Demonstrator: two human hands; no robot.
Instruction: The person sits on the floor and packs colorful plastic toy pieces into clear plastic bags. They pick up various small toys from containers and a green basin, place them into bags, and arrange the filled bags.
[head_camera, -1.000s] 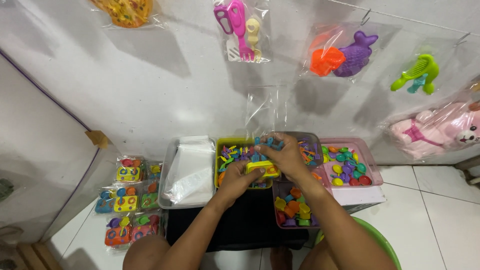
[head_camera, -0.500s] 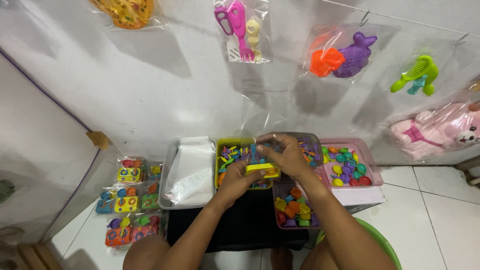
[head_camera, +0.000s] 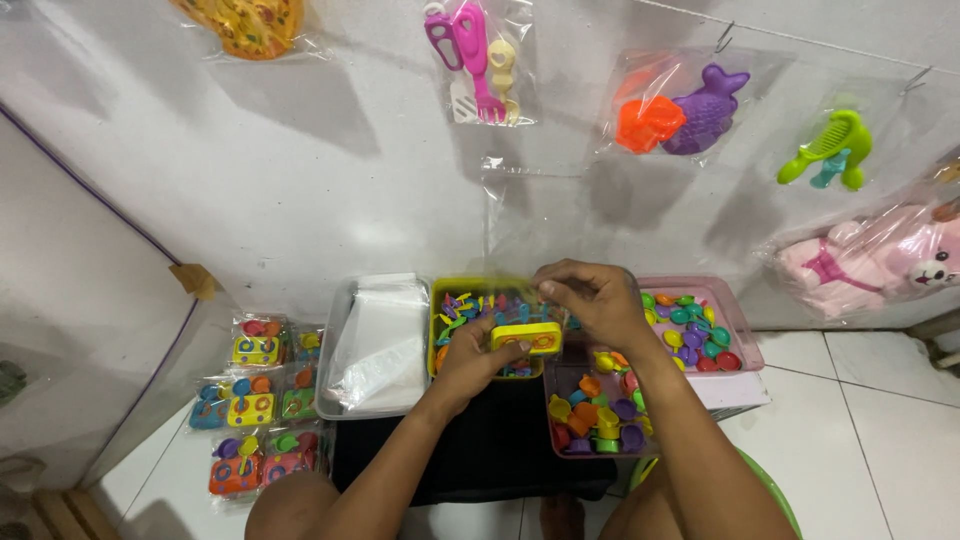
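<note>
- The white wall (head_camera: 300, 180) fills most of the view, hung with clear bags of toys: a pink fork set (head_camera: 475, 55), an orange and purple fish set (head_camera: 680, 110), a green comb (head_camera: 828, 150) and a pink plush bear (head_camera: 870, 260).
- A black bench (head_camera: 500, 450) stands low against the wall and carries a row of trays.
- The grey tray (head_camera: 345, 400) on the left holds a stack of clear empty bags (head_camera: 378, 335).
- The yellow-green tray (head_camera: 437, 330) in the middle holds small coloured toy utensils.
- A pink tray (head_camera: 745, 345) on the right and a purple tray (head_camera: 552, 425) in front of it hold small coloured cups and plates.
- Filled toy packs (head_camera: 255, 400) lie on the tiled floor (head_camera: 880, 430) to the left of the bench, well apart from the hands.
- The right hand (head_camera: 590, 300) hovers over the gap between the middle and pink trays, fingers curled nearly shut and pinching the top of a clear bag (head_camera: 520, 290), which is blurred.
- The left hand (head_camera: 475, 365) is over the front edge of the yellow-green tray, fingers partly closed around a yellow toy stove (head_camera: 526, 338), gripping it from below and behind.
- The yellow toy stove sits just below the clear bag, between the two hands; whether it is already inside the bag cannot be told.
</note>
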